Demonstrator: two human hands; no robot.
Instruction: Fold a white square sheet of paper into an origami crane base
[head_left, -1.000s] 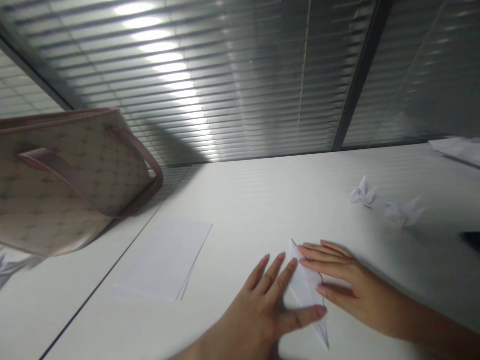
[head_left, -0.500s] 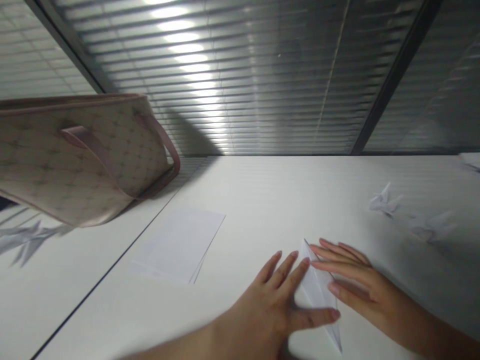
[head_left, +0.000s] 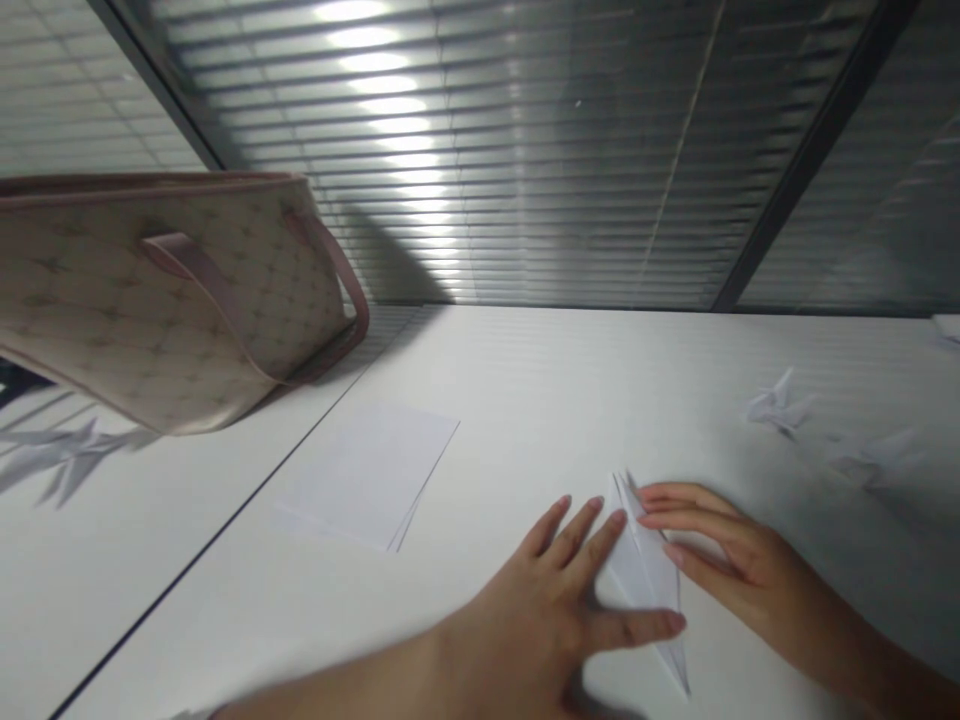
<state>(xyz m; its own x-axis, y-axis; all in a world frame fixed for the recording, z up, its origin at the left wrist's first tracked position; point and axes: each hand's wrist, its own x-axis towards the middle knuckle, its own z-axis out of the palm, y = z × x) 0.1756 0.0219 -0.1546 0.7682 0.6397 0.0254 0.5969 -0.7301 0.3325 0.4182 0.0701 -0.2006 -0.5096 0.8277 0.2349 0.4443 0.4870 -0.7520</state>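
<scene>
A narrow, folded white paper [head_left: 646, 575] with pointed ends lies on the white table, between my two hands. My left hand [head_left: 562, 590] is spread flat, its thumb across the lower part of the paper and a fingertip on the upper left edge. Along the paper's right edge rests my right hand [head_left: 727, 545], its fingers stretched out and its fingertips touching the edge near the top. At the top, the paper shows two separate points.
Flat white sheets [head_left: 375, 475] lie to the left. A patterned bag [head_left: 187, 310] with pink handles stands at the back left. Folded paper figures lie at the right [head_left: 780, 405], [head_left: 874, 460] and far left [head_left: 71, 455]. Blinds [head_left: 570, 180] hang behind the table.
The fingers of my right hand have drawn closer together and shifted slightly along the paper's edge. The top of the paper now shows two points apart. The camera view has shifted a little.
</scene>
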